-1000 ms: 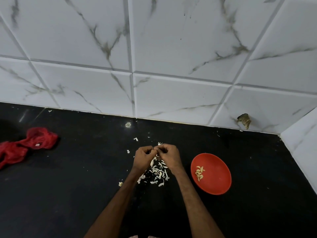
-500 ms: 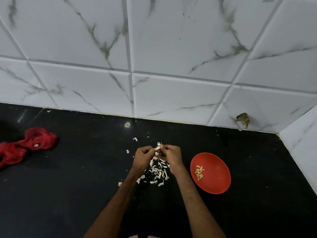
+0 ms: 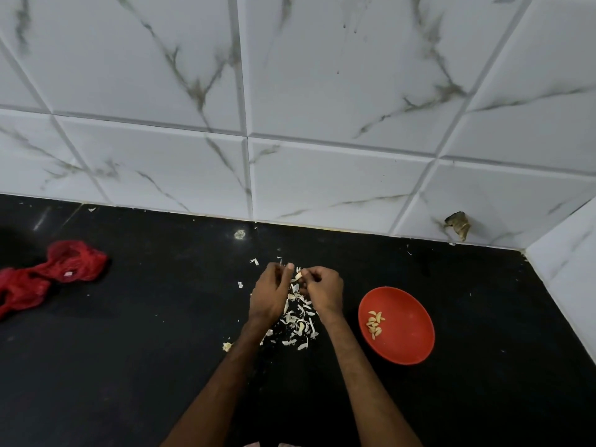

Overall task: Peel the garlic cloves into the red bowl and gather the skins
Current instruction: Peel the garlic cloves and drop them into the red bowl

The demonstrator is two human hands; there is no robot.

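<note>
My left hand (image 3: 272, 293) and my right hand (image 3: 324, 290) meet above the black counter, fingers curled, pinching a small pale garlic clove (image 3: 299, 275) between them. Directly below the hands lies a loose pile of white garlic skins (image 3: 298, 324). To the right stands the red bowl (image 3: 409, 346), holding several peeled cloves (image 3: 375, 324) near its left side.
A red mesh bag (image 3: 48, 275) lies crumpled at the left of the counter (image 3: 145, 350). Stray skin flakes (image 3: 240, 284) dot the counter left of the hands. White marble tiles (image 3: 322, 108) form the back wall, with a side wall at right and a damaged spot (image 3: 458, 223).
The hands have stayed in the same spot over the skins; the fingers have shifted slightly on the clove, which now shows between them.
</note>
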